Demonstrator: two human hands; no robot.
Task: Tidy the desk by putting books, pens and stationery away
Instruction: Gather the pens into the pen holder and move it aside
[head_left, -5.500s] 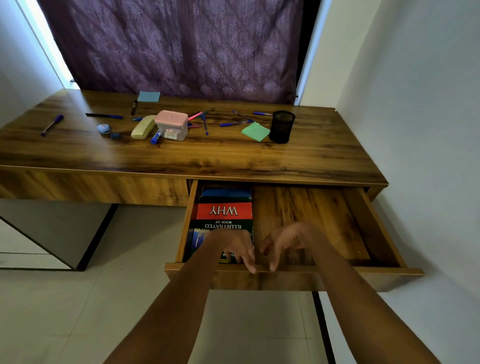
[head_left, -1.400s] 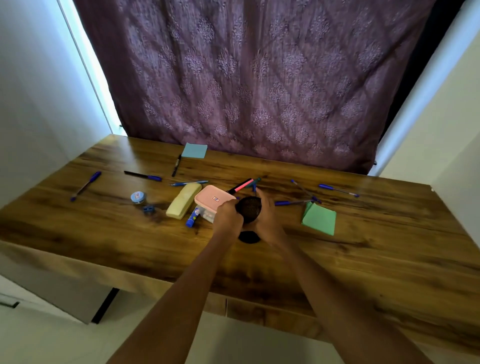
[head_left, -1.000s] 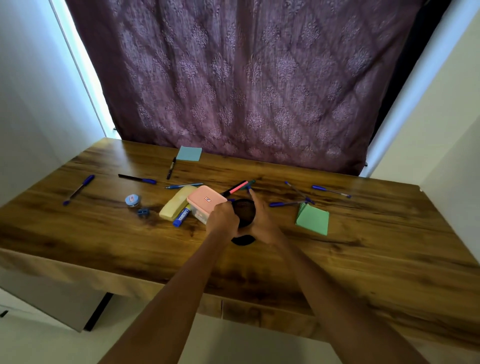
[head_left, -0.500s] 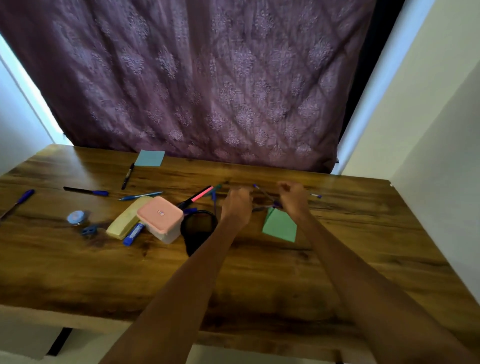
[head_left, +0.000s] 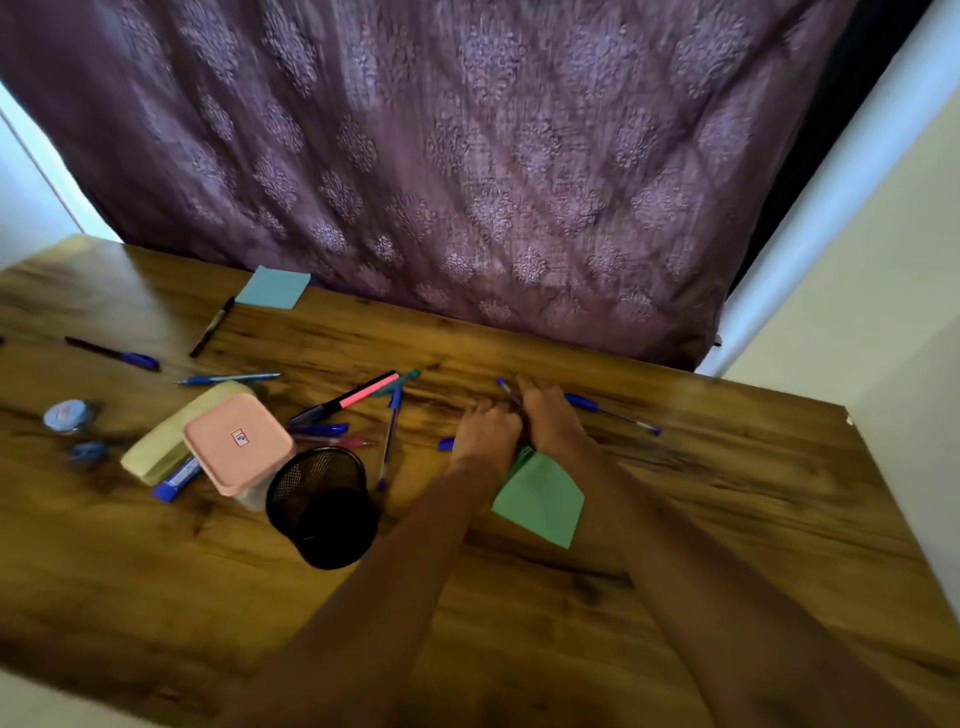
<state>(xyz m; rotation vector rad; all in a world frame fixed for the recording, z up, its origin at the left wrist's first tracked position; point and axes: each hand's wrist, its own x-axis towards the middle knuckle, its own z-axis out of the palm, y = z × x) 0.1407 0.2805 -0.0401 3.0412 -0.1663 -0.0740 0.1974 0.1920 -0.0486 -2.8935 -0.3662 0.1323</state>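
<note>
Pens are scattered all over the wooden table (head_left: 727, 519), and both hands sit side by side in the middle of it, knuckles up, basically touching each other. The left hand (head_left: 488, 428) has its fingers curled down over a blue pen (head_left: 445, 444) whose end pokes out just to its left, though whether it really grips it I can't tell, too blurry. The right hand (head_left: 548, 415) is curled too, with a thin blue pen (head_left: 505, 388) sticking out past its fingertips, and again the grip is hidden.

Just right of the right hand lies another blue pen (head_left: 613, 413), not touched. Right under both wrists, on the near side, sits a green sticky pad (head_left: 540, 501), partly covered by the forearms.

Left of the left hand: a blue pen (head_left: 388, 441) lying lengthwise, a pink and black marker (head_left: 353, 397), then a black mesh pen cup (head_left: 322, 506) standing near the left forearm. Touching the cup on its far-left side is a pink lidded box (head_left: 238, 449), with a pale yellow case (head_left: 171, 441) beside that.

Further left there's a small blue round tin (head_left: 66, 415), 2 more pens and a black marker (head_left: 210, 327). A light blue sticky pad (head_left: 272, 287) sits well beyond, up against the purple curtain (head_left: 467, 156).
</note>
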